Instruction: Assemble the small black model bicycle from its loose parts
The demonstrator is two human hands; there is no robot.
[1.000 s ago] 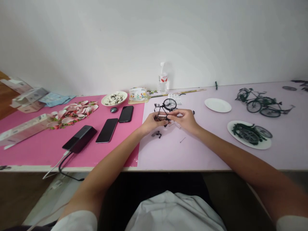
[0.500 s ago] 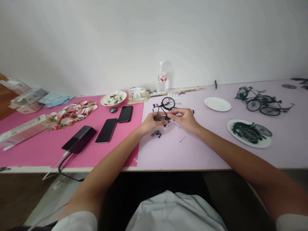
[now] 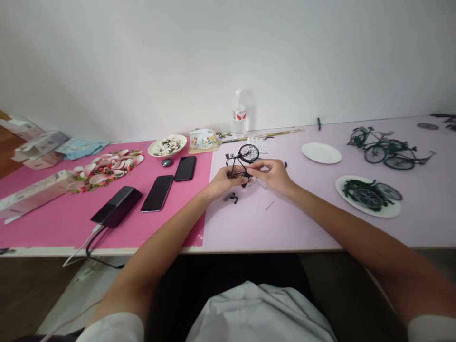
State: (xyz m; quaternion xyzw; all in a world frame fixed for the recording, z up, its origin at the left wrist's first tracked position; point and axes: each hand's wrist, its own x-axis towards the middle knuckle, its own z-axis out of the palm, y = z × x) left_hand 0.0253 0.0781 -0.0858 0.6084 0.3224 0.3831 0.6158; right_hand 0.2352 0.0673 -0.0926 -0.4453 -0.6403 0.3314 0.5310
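Between my hands is a small black model bicycle (image 3: 249,153), held just above the lilac table covering with one spoked wheel pointing away from me. My left hand (image 3: 224,182) is closed around its frame, the thumb lying along the near side. The fingers of my right hand (image 3: 272,175) pinch at the frame's right side; whether they also hold a small part cannot be made out. Below my left hand lies a small black bicycle part (image 3: 233,198). A thin pin-like piece (image 3: 270,205) rests to the right of it.
On the right are an oval white plate (image 3: 321,153), another plate (image 3: 392,210) bearing green bicycle parts, and dark model bicycles (image 3: 384,148). Two phones (image 3: 157,194), a power bank (image 3: 117,206), a bowl (image 3: 151,153) and pink petal-like pieces (image 3: 110,168) are leftward. A bottle (image 3: 240,116) stands behind.
Both hands keep their hold on the model bicycle in nearly the same place. The whole view has shifted very slightly; nothing else has visibly moved.
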